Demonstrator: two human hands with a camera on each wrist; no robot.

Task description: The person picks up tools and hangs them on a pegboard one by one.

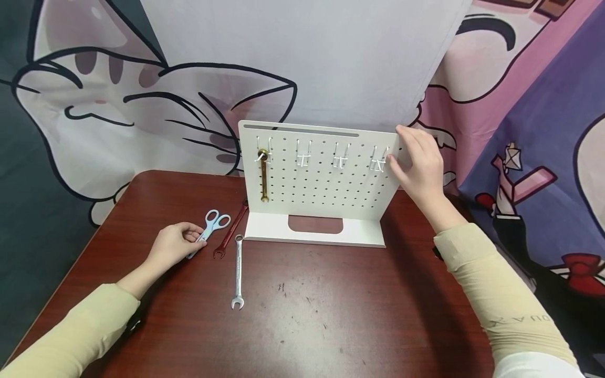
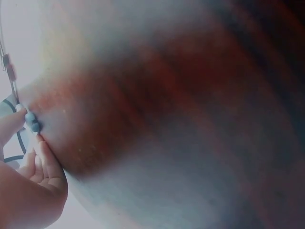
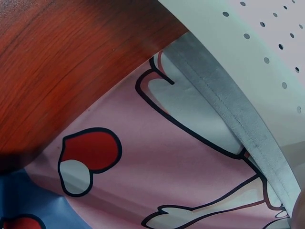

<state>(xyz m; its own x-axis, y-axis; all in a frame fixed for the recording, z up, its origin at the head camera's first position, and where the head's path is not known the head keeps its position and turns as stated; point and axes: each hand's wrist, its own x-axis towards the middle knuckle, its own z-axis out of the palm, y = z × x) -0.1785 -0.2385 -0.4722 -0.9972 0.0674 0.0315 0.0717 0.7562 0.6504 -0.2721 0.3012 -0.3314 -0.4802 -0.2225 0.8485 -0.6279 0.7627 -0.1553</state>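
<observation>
Light-blue scissors (image 1: 214, 222) are at the left of the table, handle loops pointing away. My left hand (image 1: 176, 242) pinches them near the blades; in the left wrist view, thumb and fingers (image 2: 45, 160) meet on them. A white pegboard stand (image 1: 326, 184) stands upright at the back of the table. My right hand (image 1: 420, 163) grips its upper right edge, thumb on the front face. A gold-coloured wrench (image 1: 264, 181) hangs from the board's leftmost hook. Close right of the scissors lie a red wrench (image 1: 230, 231) and a silver wrench (image 1: 238, 273).
Three more white wire hooks sit along the board, among them the middle hook (image 1: 340, 157) and the rightmost hook (image 1: 378, 161). The brown wooden table (image 1: 302, 315) spreads out in front. Printed cartoon cloth (image 1: 189, 115) hangs behind and at the right.
</observation>
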